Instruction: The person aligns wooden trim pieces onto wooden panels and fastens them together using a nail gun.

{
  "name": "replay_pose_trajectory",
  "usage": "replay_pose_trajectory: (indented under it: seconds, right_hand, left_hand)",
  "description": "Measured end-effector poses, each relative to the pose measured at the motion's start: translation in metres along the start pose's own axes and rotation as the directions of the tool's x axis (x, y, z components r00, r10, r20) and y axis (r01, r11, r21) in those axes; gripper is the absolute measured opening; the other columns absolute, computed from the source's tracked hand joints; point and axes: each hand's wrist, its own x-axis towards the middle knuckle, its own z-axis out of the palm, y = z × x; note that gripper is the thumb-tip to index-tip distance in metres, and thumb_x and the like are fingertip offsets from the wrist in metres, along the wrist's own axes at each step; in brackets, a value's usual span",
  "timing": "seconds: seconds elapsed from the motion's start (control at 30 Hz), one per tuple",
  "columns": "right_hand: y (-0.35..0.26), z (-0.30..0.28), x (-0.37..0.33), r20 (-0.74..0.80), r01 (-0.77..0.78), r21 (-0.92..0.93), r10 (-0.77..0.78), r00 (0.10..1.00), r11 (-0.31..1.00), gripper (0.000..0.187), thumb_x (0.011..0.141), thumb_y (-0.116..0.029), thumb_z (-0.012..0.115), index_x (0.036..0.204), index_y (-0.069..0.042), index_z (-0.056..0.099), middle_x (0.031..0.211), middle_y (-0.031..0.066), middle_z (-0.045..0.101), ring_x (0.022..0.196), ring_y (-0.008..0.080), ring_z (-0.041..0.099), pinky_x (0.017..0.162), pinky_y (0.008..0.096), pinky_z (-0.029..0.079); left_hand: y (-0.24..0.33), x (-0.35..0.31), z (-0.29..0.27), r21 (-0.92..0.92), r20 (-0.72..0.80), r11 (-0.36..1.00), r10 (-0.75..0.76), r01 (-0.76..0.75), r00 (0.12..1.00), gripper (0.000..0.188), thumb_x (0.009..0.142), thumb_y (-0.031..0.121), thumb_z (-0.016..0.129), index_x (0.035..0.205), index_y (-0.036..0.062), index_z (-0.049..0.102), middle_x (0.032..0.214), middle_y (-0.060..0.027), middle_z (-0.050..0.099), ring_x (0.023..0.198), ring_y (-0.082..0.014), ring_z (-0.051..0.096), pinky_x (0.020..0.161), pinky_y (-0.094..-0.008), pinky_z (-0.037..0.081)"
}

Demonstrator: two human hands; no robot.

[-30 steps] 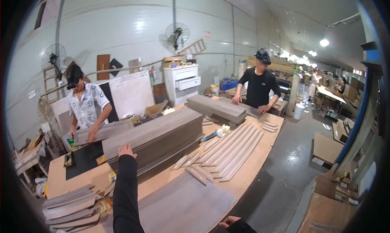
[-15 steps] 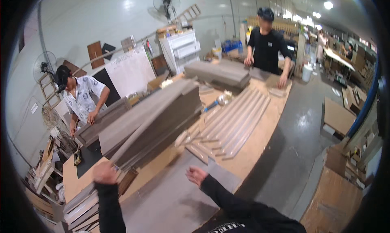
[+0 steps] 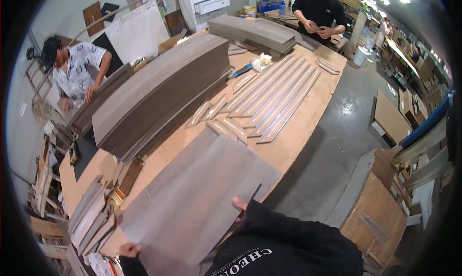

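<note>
A wide grey wood-grain panel (image 3: pixel 192 189) lies at the near end of the table, close to my body. Its near right edge stands slightly off the grey surface beneath it. My right hand (image 3: pixel 239 205) grips that edge, thumb on top and fingers mostly hidden below. At the panel's near left corner, my left hand (image 3: pixel 130 249) is closed on the edge, its fingers curled. Beyond the panel lie several narrow mitred strips (image 3: pixel 279 98) with pale lines along them. A tall stack of grey panels (image 3: pixel 163 83) stands to the left of the strips.
Loose strips (image 3: pixel 94 216) and a brown-handled brush (image 3: pixel 118 195) lie at the table's left. A blue-handled tool (image 3: pixel 242 70) rests behind the strips. A second panel stack (image 3: pixel 252 33) sits farther back. One co-worker (image 3: pixel 79 69) handles a panel at left; another (image 3: pixel 317 16) holds a small piece.
Both hands have come down from above the table onto the panel's edges. My view has tilted downward. The far co-worker has lifted a small piece off the table.
</note>
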Motion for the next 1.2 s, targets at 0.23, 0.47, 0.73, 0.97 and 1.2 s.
replay_pose_trajectory:
  seconds: [0.23, 0.47, 0.73, 0.97, 1.2]
  right_hand:
    - [-0.001, -0.074, -0.002, -0.054, 0.009, -0.700, -0.066, 0.996, 0.714, 0.037, 0.078, -0.038, 0.062, 0.090, -0.002, 0.060, 0.082, 0.0131, 0.062, 0.074, 0.0220, 0.062, 0.064, 0.0310, 0.050]
    - [-0.029, -0.114, 0.028, 0.229, 0.100, -0.962, -0.552, 0.802, -0.254, 0.095, 0.056, -0.054, 0.071, 0.129, -0.007, 0.033, 0.132, 0.0165, 0.033, 0.120, 0.0357, 0.032, 0.099, 0.0422, 0.028]
    - [-0.020, -0.115, 0.025, 0.140, 0.080, -0.987, -0.528, 0.838, -0.136, 0.097, 0.060, -0.057, 0.067, 0.133, -0.007, 0.026, 0.136, 0.0129, 0.030, 0.129, 0.0283, 0.022, 0.102, 0.0481, 0.020]
    - [-0.025, -0.142, 0.026, 0.205, 0.411, -0.911, -0.823, 0.529, 0.037, 0.055, 0.069, -0.033, 0.069, 0.113, -0.007, 0.049, 0.120, 0.0141, 0.046, 0.110, 0.0295, 0.045, 0.091, 0.0399, 0.037]
    - [-0.045, -0.181, 0.020, -0.177, 0.559, -0.637, -0.807, 0.563, 0.530, 0.030, 0.077, -0.012, 0.062, 0.105, -0.002, 0.055, 0.106, 0.0117, 0.056, 0.097, 0.0201, 0.055, 0.082, 0.0302, 0.045]
  left_hand:
    - [0.043, -0.006, 0.061, 0.184, -0.310, 0.972, 0.197, -0.144, 0.930, 0.047, 0.070, 0.019, 0.063, 0.110, 0.0001, 0.050, 0.106, -0.0204, 0.051, 0.101, -0.0361, 0.047, 0.089, -0.0398, 0.037]
    - [0.125, -0.084, 0.169, 0.513, 0.017, 0.849, 0.136, -0.125, 0.991, 0.100, 0.050, 0.057, 0.065, 0.132, 0.0098, 0.033, 0.137, -0.0232, 0.021, 0.128, -0.0399, 0.016, 0.095, -0.0627, 0.011]
    - [0.135, -0.071, 0.161, 0.672, 0.088, 0.712, 0.193, -0.202, 0.977, 0.095, 0.059, 0.061, 0.060, 0.136, 0.0165, 0.027, 0.139, -0.0192, 0.021, 0.126, -0.0393, 0.021, 0.097, -0.0578, 0.021]
    - [0.257, 0.007, 0.203, 0.067, -0.102, 0.803, 0.596, -0.592, 0.797, 0.062, 0.064, 0.027, 0.068, 0.116, -0.0020, 0.048, 0.115, -0.0238, 0.048, 0.109, -0.0404, 0.042, 0.092, -0.0457, 0.033]
    - [0.446, 0.163, 0.333, 0.026, -0.084, 0.630, 0.775, -0.776, 0.627, 0.037, 0.070, 0.014, 0.064, 0.105, 0.0032, 0.054, 0.088, -0.0162, 0.056, 0.080, -0.0350, 0.055, 0.069, -0.0395, 0.046]
